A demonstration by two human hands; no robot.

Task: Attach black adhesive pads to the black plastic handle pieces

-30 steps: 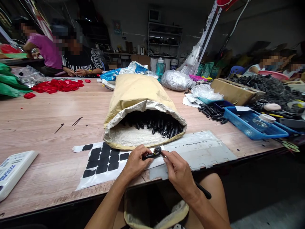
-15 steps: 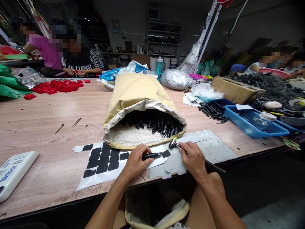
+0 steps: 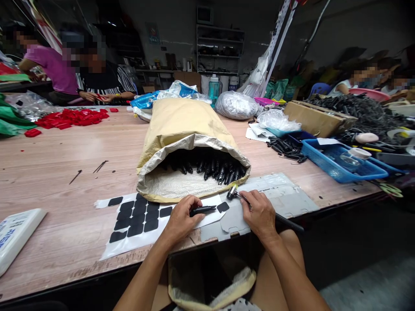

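My left hand (image 3: pixel 184 216) is closed around a slim black pen-like part (image 3: pixel 203 210), its narrow end pointing right. Just beyond that tip lies a rounded black square pad (image 3: pixel 223 207). In my right hand (image 3: pixel 259 214) is a small hammer (image 3: pixel 232 192) with a shiny metal head and a yellowish face; its dark handle runs out below the hand. The hammer head hovers or rests over the grey board (image 3: pixel 282 194); I cannot tell which. Left of my left hand, a white sheet (image 3: pixel 112 251) carries several black square pads (image 3: pixel 139 217).
A large paper sack (image 3: pixel 191 119) lies with its mouth toward me, full of black parts (image 3: pixel 223 170). Blue trays (image 3: pixel 343 170) stand at right, a white device (image 3: pixel 21 237) at left. Red pieces (image 3: pixel 71 117) lie farther back. Two people sit at far left. Another open sack (image 3: pixel 212 298) is below the table edge.
The whole view has shifted slightly, so everything sits a little farther left. The black part in my left hand appears slightly turned, its silvery tip now darker. The hammer keeps about the same place.
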